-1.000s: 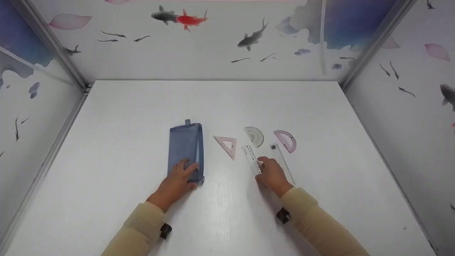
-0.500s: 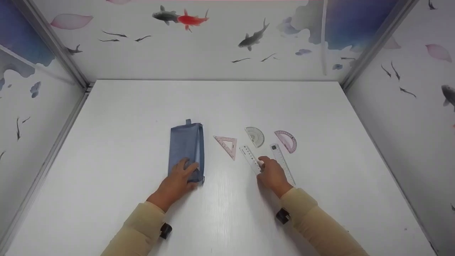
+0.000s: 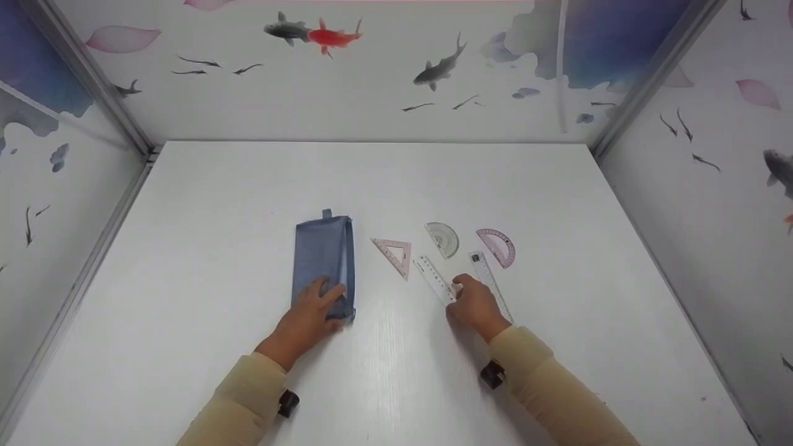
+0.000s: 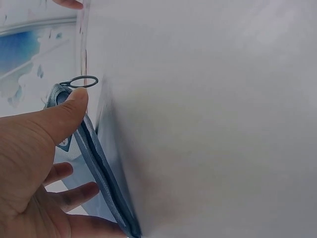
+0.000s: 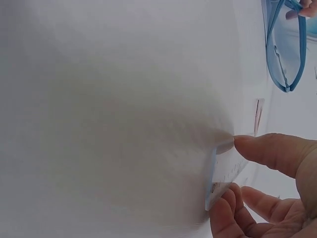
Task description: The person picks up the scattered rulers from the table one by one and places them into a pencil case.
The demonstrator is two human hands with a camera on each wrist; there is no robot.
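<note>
A blue zippered pencil case lies left of centre, its zipped edge gaping. My left hand grips its near end; in the left wrist view the thumb touches the zipper end by the ring pull, with several fingers spread over the case. My right hand holds the near end of a clear ruler between thumb and fingers. In the right wrist view the ruler tilts at the tabletop, partly hidden by fingers. A second clear ruler lies just right of that hand, partly covered by it.
A pink set square lies between the case and the held ruler. Beyond the rulers are a clear protractor and a pink protractor. Printed walls stand around the white table at the back and sides.
The held ruler's far end has swung left, towards the set square, while the right hand stays almost in place. The left hand and the pencil case have not visibly moved.
</note>
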